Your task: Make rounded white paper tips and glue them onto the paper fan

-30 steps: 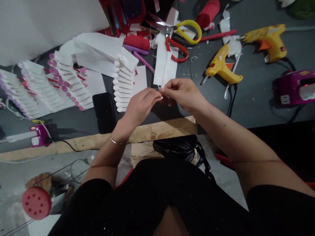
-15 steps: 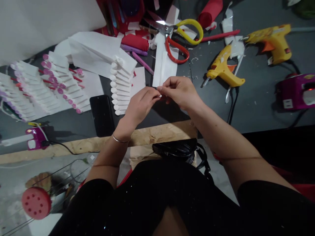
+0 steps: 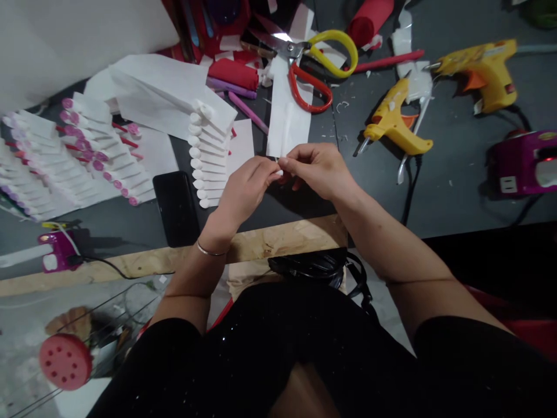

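My left hand (image 3: 249,188) and my right hand (image 3: 318,168) meet over the dark table, fingertips pinched together. Between them is a small white piece (image 3: 279,172), its tip showing below the left fingertips; the rest is hidden by my fingers. It may be paper, but its kind is too small to tell. Just beyond my fingertips lies a white paper strip (image 3: 278,128). To the left of my left hand, a row of white rolled pieces with rounded ends (image 3: 208,162) rests on white paper. Scissors with one yellow and one red handle (image 3: 311,90) lie across the strip's far end.
Two yellow glue guns (image 3: 394,125) lie to the right, near a purple power box (image 3: 524,162). A black phone (image 3: 175,208) is at the left front. Rows of pink-tipped rolled pieces (image 3: 98,157) lie further left. The wooden table edge (image 3: 287,237) runs before me.
My fingers stay pinched together and have shifted only slightly against each other. The view has moved a little, so the things on the left appear further left.
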### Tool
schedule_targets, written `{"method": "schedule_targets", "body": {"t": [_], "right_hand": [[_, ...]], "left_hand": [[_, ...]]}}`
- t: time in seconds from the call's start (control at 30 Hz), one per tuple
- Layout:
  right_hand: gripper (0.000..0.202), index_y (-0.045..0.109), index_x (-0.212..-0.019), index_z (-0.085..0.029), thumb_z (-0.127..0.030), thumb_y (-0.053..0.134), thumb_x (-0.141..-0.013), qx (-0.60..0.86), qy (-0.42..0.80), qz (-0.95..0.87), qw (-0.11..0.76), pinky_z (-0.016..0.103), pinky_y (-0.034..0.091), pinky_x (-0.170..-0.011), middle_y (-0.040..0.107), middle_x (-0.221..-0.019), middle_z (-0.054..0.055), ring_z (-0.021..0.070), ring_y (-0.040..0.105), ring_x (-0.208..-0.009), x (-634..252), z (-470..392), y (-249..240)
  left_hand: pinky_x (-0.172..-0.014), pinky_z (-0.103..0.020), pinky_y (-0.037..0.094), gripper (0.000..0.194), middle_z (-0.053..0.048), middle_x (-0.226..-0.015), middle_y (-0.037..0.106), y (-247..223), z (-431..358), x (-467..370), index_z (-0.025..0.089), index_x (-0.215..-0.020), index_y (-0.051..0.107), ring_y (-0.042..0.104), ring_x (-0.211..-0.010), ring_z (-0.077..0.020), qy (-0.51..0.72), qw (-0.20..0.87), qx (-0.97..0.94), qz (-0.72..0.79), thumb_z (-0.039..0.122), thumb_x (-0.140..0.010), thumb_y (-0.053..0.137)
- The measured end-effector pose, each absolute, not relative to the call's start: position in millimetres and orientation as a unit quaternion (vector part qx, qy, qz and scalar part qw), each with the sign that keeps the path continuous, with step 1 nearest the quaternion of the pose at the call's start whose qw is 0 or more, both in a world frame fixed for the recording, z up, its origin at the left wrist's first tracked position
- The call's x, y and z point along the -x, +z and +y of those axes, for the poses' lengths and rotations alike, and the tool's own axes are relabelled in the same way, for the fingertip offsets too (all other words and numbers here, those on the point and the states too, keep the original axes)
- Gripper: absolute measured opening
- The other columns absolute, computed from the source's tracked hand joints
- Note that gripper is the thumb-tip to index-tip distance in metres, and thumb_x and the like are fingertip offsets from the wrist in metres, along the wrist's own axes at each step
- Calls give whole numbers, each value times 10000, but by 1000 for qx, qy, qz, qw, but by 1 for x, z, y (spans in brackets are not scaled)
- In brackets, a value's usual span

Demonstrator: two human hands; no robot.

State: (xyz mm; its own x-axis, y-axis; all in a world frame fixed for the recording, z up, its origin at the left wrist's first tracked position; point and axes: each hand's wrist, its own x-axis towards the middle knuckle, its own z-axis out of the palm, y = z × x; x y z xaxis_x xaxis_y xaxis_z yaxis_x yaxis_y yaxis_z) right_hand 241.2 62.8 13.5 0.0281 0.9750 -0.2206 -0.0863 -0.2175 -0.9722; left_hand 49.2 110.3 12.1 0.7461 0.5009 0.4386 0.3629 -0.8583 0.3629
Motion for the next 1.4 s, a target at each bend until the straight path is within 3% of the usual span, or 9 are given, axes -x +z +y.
{"method": "schedule_targets", "body": {"t": [0.17,0.4,0.5,0.7,0.9,1.07,1.23,1.4], "right_hand": [[406,713,-725,-183,-549,887,-751,519,609,-377,466,213,529,-493,745,-689,29,131,697,-640,-241,60,19],[369,691,-696,-184,-448,947,-714,521,636,-340,457,246,573,-507,728,-659,36,154,721,-625,-238,59,21],[376,690,-686,-190,-471,940,-712,527,617,-338,477,257,570,-500,712,-637,22,147,697,-591,-237,58,18],[409,703,-693,-219,-548,943,-649,546,549,-332,538,274,573,-504,703,-643,-15,124,625,-546,-227,55,15],[508,667,-704,-234,-643,947,-588,533,544,-319,564,295,600,-566,693,-638,-24,133,647,-566,-218,55,16],[530,660,-678,-222,-677,923,-603,537,518,-358,561,289,553,-549,699,-628,-12,129,638,-556,-222,57,11],[532,667,-659,-214,-696,890,-637,553,499,-398,536,313,544,-599,705,-624,-1,134,633,-572,-224,58,1],[497,711,-709,-213,-652,920,-605,544,520,-388,532,319,546,-629,732,-644,1,147,653,-601,-224,60,-3]], "left_hand": [[-777,-271,507,236,-44,-995,742,10,111,-45,217,-1059,660,682,-919,-151,283,139,-921,229,339,-1115,467],[-797,-303,531,253,-21,-930,745,7,104,-44,232,-995,681,686,-886,-153,328,171,-888,274,427,-1080,545],[-830,-311,531,225,-29,-957,753,7,99,-48,229,-1005,690,683,-923,-156,346,175,-877,284,380,-1085,544],[-891,-352,545,252,-43,-998,758,6,93,-58,229,-979,669,693,-978,-178,379,191,-845,327,459,-1052,594],[-868,-329,566,129,-25,-994,779,6,88,-63,232,-998,683,722,-943,-154,452,224,-793,342,340,-1047,630],[-838,-310,587,160,-60,-1016,787,8,88,-56,205,-1106,694,742,-939,-160,402,152,-836,341,316,-1068,586],[-850,-318,608,195,-97,-1048,791,7,92,-51,173,-1206,671,755,-975,-188,358,63,-882,300,184,-1054,550],[-754,-283,598,213,-89,-960,783,17,88,-55,159,-1205,659,750,-898,-188,330,-32,-899,287,131,-1057,508]]}}
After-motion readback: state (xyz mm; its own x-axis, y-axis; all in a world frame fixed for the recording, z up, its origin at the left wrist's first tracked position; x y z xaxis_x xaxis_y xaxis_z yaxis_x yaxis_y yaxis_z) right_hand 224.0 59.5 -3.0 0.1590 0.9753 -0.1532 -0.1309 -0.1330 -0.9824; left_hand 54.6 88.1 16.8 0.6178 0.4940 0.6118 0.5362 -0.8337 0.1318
